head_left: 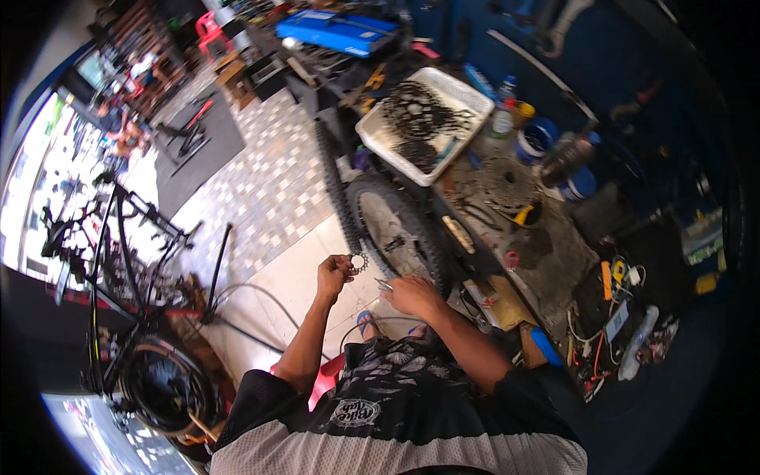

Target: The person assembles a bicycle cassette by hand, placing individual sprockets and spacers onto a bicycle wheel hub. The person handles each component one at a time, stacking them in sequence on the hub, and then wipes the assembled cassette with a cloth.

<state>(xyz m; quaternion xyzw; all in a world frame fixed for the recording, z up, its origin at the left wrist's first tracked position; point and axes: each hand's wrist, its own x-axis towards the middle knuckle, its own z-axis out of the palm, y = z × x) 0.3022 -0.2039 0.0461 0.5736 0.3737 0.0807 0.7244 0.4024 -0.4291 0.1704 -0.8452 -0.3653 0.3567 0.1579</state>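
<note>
My left hand [334, 274] pinches a small toothed bike sprocket [359, 263] by its edge. A short distance to its right, my right hand [415, 297] is closed on a thin, pale metallic tool [383, 284]. The tool's tip points toward the sprocket and looks apart from it. Its exact kind is too small to make out. Just beyond both hands stand a bicycle wheel with a knobbly tyre [431, 252] and another dark tyre [332, 178].
A white tray [372, 141] of dark, greasy parts sits on the workbench [554, 261]. Near it are a large cassette [503, 184], a bottle [503, 119] and a blue tub [537, 138]. Bicycle frames [119, 261] stand at left; a cable [261, 294] crosses the tiled floor.
</note>
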